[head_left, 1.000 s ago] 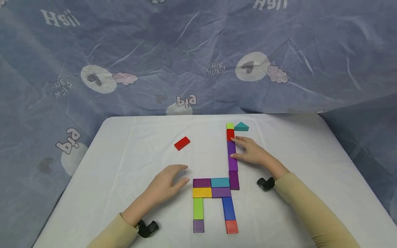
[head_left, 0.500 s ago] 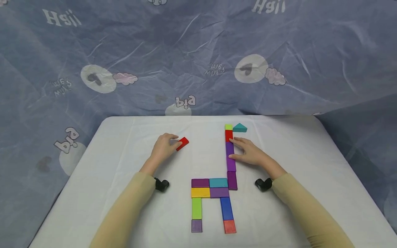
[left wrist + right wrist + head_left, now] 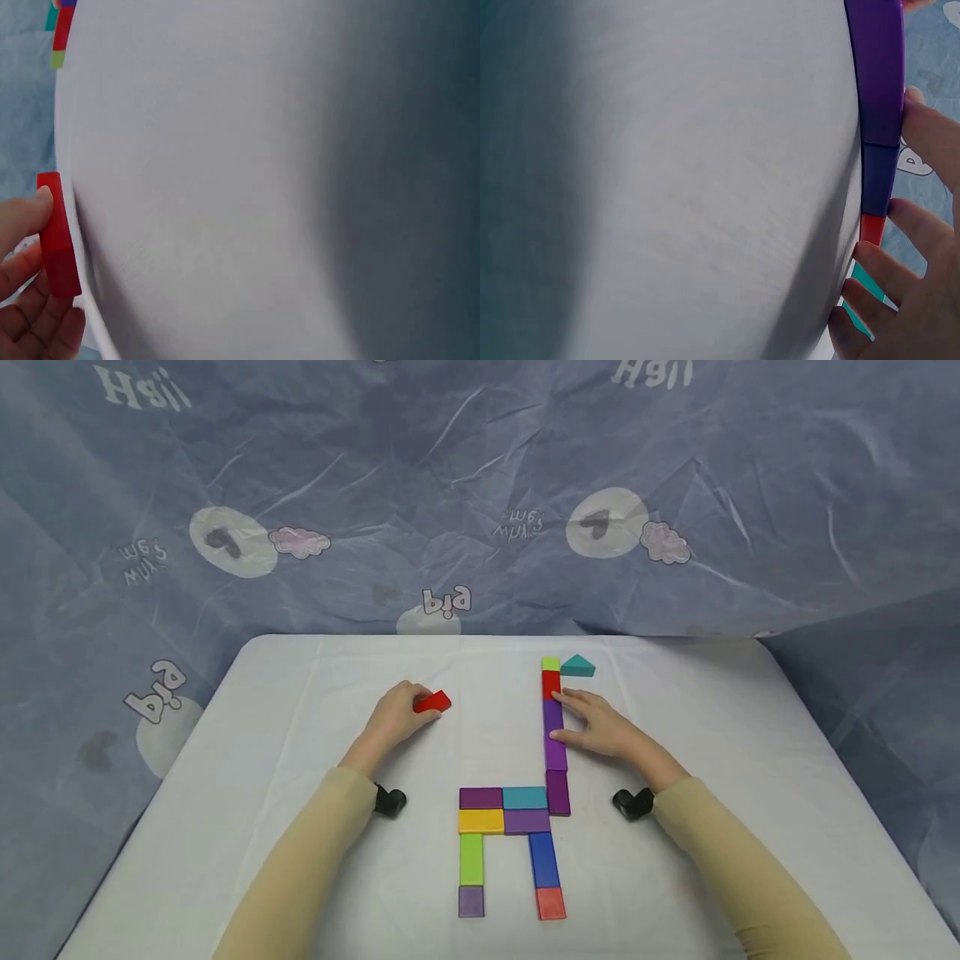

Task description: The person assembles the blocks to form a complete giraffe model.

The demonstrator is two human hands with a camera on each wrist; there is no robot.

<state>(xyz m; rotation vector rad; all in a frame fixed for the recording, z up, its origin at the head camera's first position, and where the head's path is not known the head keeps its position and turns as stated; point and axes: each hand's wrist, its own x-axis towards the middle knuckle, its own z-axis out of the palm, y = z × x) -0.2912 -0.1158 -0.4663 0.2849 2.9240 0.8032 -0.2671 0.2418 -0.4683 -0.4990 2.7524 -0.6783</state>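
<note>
My left hand (image 3: pixel 395 717) pinches a red rectangular block (image 3: pixel 432 702) between thumb and fingers at the table's left middle. The left wrist view shows the thumb on one face of this red block (image 3: pixel 58 236). My right hand (image 3: pixel 606 728) lies along the right side of an upright column of blocks, thumb and fingertips at the violet block (image 3: pixel 552 714) and the purple block (image 3: pixel 556 754). Its fingers are extended, not wrapped round anything. Above these in the column sit another red block (image 3: pixel 551 684) and a lime block (image 3: pixel 551 663); a dark purple block (image 3: pixel 558 792) forms the bottom.
A teal triangle block (image 3: pixel 578 666) lies right of the column's top. Left of its foot are plum, teal (image 3: pixel 524 797), yellow (image 3: pixel 481 822) and purple blocks in two rows. Two legs run below, lime (image 3: pixel 472 858) over lavender and blue (image 3: pixel 543 860) over coral.
My left hand has moved forward from beside the block rows to the loose red block, now gripping it and shifting it slightly left. The right hand has stayed at the column.
</note>
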